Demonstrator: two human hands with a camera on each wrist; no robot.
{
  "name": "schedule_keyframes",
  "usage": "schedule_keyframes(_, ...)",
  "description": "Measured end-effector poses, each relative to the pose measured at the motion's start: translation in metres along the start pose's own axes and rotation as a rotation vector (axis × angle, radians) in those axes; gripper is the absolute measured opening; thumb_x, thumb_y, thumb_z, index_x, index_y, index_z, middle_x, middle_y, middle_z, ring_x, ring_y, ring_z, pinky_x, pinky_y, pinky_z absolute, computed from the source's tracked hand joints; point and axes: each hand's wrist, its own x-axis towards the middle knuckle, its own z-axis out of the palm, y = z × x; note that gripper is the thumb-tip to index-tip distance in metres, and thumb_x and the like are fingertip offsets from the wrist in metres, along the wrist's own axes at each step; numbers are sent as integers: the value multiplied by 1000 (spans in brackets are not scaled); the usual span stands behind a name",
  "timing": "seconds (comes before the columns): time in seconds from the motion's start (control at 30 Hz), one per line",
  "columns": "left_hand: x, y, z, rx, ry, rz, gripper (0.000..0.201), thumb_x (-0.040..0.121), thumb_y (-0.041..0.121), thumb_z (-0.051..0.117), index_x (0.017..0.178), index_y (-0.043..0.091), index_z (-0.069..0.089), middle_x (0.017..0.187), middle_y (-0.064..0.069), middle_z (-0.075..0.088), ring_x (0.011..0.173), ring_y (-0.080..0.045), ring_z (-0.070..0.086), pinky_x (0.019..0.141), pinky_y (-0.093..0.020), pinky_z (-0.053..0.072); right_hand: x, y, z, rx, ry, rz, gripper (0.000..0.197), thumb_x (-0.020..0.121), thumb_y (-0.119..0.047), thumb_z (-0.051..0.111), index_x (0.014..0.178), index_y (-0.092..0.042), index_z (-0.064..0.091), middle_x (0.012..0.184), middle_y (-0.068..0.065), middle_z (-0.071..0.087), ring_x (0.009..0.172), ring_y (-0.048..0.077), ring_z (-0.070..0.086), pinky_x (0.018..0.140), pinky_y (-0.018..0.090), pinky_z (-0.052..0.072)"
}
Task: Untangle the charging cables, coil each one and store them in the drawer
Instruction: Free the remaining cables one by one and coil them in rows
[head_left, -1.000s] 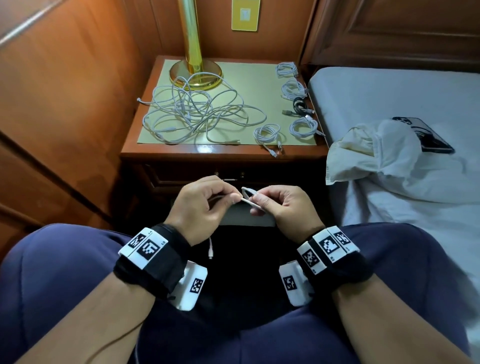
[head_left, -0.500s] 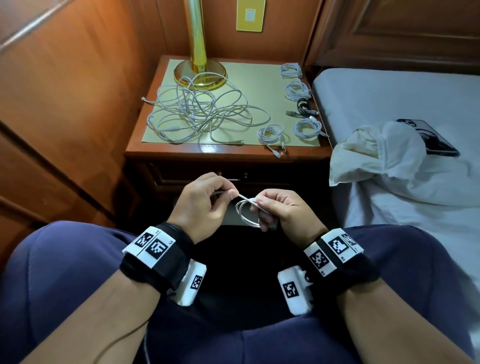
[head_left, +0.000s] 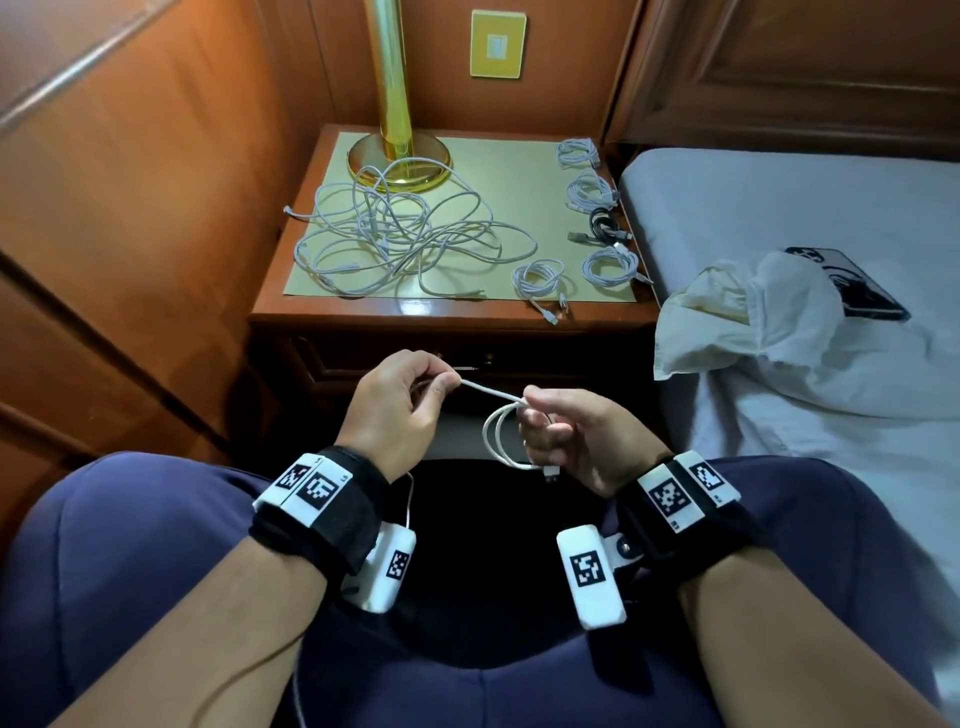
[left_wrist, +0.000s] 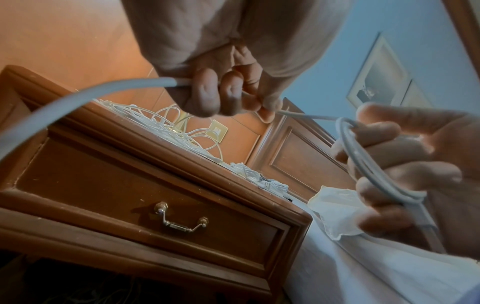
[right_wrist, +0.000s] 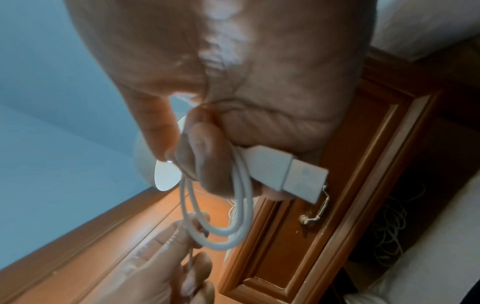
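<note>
Over my lap I hold one white cable (head_left: 496, 428). My right hand (head_left: 563, 434) grips two small loops of it, with the USB plug (right_wrist: 291, 174) against the palm. My left hand (head_left: 400, 400) pinches the strand (left_wrist: 306, 116) that runs to the loops, and the rest of the cable hangs down past that wrist. A tangle of white cables (head_left: 395, 234) lies on the nightstand (head_left: 431, 312). Several coiled cables (head_left: 597, 223) lie along its right side. The drawer (left_wrist: 145, 197), with a brass handle (left_wrist: 182, 221), is closed.
A gold lamp base (head_left: 400, 156) stands at the back of the nightstand, touching the tangle. A wood-panelled wall is on the left. On the right is a bed (head_left: 805, 218) with a crumpled white cloth (head_left: 748, 312) and a phone (head_left: 847, 283).
My hands have moved slightly apart. The loops in my right hand have grown from a small bend into two hanging loops, and the strand between the hands is now taut.
</note>
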Motion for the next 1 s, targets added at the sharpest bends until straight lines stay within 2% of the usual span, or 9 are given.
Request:
schedule_keyframes(0.13, -1, 0, -1, 14, -2, -19, 8, 95, 17, 67, 87, 17, 70, 80, 6, 64, 70, 0, 54, 69, -11, 39, 1, -1, 3, 66, 25, -32, 34, 92, -31, 53, 65, -17, 38, 52, -7, 24, 49, 9, 17, 50, 23, 17)
schedule_keyframes(0.27, 6, -10, -12, 61, -39, -129, 13, 95, 17, 65, 87, 23, 73, 79, 15, 66, 71, 5, 56, 68, -7, 38, 3, -13, -5, 261, 227, -168, 42, 106, -27, 40, 66, -17, 37, 50, -8, 25, 45, 7, 20, 44, 18, 24)
schedule_keyframes(0.4, 12, -19, -20, 153, -3, -209, 11, 93, 19, 68, 88, 24, 76, 87, 10, 70, 81, -8, 60, 82, -23, 46, 3, -19, -16, 340, 393, -274, 39, 108, -28, 38, 70, -15, 42, 48, -8, 31, 43, 7, 33, 49, 17, 34)
schedule_keyframes(0.5, 3, -17, -10, 274, -70, -140, 7, 91, 19, 70, 88, 19, 77, 89, 1, 68, 84, -20, 64, 82, -32, 53, 4, -14, -13, 282, 406, -348, 36, 108, -24, 37, 78, -9, 50, 52, -2, 47, 51, 14, 49, 59, 22, 47)
schedule_keyframes(0.57, -9, -11, 2, 352, -180, -96, 8, 89, 23, 68, 87, 22, 75, 90, 3, 66, 85, -24, 65, 78, -37, 55, 4, -11, -8, 204, 410, -386, 33, 108, -21, 37, 83, -6, 54, 55, 3, 58, 56, 17, 59, 65, 25, 54)
schedule_keyframes(0.67, -21, 1, 14, 433, -316, -109, 12, 91, 34, 60, 88, 27, 69, 92, 10, 63, 88, -18, 64, 76, -35, 55, 5, -8, -6, 85, 449, -392, 33, 108, -21, 39, 84, -6, 56, 57, 6, 63, 57, 18, 62, 64, 25, 55)
schedule_keyframes(0.77, -21, 3, 17, 420, -358, -103, 13, 92, 36, 57, 87, 28, 66, 88, 11, 63, 88, -16, 64, 77, -35, 55, 4, -7, -9, -45, 493, -417, 32, 108, -20, 41, 84, -7, 59, 59, 5, 66, 59, 18, 64, 64, 24, 54)
schedule_keyframes(0.93, -26, 5, 17, 368, -459, -15, 14, 94, 37, 58, 90, 27, 67, 88, 12, 62, 87, -14, 63, 77, -36, 55, 3, 2, -7, -359, 472, -447, 28, 107, -19, 44, 89, -6, 61, 74, 9, 76, 74, 23, 73, 77, 31, 59)
schedule_keyframes(1.0, -29, 7, 18, 279, -505, 57, 19, 92, 38, 57, 88, 23, 68, 86, 9, 64, 83, -14, 63, 75, -37, 54, 4, 8, -5, -515, 444, -436, 26, 106, -22, 47, 89, -9, 62, 76, 3, 77, 79, 18, 74, 84, 30, 57)
